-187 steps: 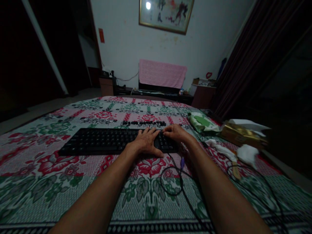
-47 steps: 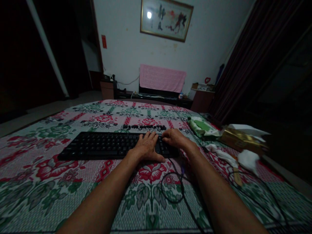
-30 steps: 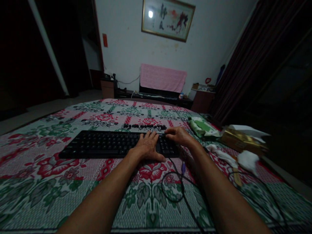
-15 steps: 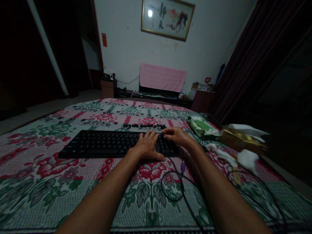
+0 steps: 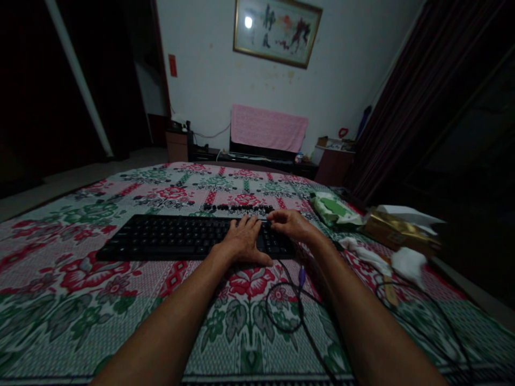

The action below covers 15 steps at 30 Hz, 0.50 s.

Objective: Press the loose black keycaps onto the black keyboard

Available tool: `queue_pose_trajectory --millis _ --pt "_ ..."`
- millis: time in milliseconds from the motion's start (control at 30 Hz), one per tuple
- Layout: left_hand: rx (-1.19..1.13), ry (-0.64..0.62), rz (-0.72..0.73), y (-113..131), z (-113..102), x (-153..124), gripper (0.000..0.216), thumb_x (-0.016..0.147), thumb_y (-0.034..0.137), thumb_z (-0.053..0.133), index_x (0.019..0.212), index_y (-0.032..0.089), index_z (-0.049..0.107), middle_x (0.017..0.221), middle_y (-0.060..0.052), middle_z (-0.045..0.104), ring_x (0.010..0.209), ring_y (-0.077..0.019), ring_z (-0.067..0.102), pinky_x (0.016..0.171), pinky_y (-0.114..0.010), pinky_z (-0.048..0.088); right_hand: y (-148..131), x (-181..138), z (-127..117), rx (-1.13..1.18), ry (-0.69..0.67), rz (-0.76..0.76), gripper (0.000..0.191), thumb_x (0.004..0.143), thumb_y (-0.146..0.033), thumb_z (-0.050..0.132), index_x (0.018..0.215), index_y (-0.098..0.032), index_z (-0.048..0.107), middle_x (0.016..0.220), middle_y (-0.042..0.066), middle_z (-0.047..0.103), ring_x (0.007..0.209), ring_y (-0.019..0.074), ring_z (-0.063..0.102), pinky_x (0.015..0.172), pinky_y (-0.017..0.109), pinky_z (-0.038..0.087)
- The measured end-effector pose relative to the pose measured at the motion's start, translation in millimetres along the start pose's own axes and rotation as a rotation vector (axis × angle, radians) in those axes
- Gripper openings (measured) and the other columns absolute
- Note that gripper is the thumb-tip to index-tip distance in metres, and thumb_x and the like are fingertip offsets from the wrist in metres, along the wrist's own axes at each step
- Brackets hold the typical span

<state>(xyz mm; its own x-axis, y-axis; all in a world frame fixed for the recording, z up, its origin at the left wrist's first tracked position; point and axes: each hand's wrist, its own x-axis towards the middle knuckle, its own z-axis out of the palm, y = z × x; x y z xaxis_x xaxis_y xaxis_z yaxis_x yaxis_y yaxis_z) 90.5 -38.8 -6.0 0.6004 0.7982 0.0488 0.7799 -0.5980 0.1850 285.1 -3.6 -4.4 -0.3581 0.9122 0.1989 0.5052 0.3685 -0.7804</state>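
Observation:
A black keyboard (image 5: 169,237) lies on the flowered bedspread (image 5: 72,284). My left hand (image 5: 241,244) rests flat on its right part, fingers stretched out over the keys. My right hand (image 5: 290,224) sits at the keyboard's far right corner. Its fingers are curled and pinched together at the top row, and whatever is between them is hidden. Just beyond the keyboard lies a row of loose black keycaps (image 5: 237,207). The keyboard's black cable (image 5: 284,303) loops on the bedspread between my forearms.
To the right lie a green-and-white packet (image 5: 333,208), a gold box (image 5: 396,229), white tissues (image 5: 408,262) and another cable (image 5: 426,311). A pink cloth (image 5: 267,127) covers a screen by the far wall. Dark curtains hang at the right.
My right hand's fingertips have crept a little left along the keyboard's top edge over the last second. My left hand has stayed flat on the keys.

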Motion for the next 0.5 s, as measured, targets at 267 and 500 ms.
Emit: queue_pose_trajectory --millis 267,500 --pt "0.000 0.000 0.003 -1.3 1.8 0.7 0.114 0.047 0.081 0.045 0.137 0.016 0.018 0.146 -0.013 0.015 0.132 -0.0360 0.009 0.103 -0.055 0.013 -2.4 -1.6 2.6 -0.074 0.003 -0.023 0.028 0.067 -0.022 0.057 0.093 -0.013 0.062 0.079 0.002 0.065 0.072 0.0124 0.058 0.068 0.024 0.047" --pt "0.006 -0.001 -0.003 -1.1 2.3 1.3 0.114 0.046 0.081 0.045 0.137 0.017 0.020 0.146 -0.013 0.015 0.132 -0.0358 0.010 0.103 -0.055 0.013 -2.6 -1.2 2.2 -0.101 -0.011 -0.063 0.026 0.067 -0.019 0.056 0.091 -0.014 0.063 0.077 0.000 0.065 0.071 0.0118 0.058 0.066 0.023 0.046"
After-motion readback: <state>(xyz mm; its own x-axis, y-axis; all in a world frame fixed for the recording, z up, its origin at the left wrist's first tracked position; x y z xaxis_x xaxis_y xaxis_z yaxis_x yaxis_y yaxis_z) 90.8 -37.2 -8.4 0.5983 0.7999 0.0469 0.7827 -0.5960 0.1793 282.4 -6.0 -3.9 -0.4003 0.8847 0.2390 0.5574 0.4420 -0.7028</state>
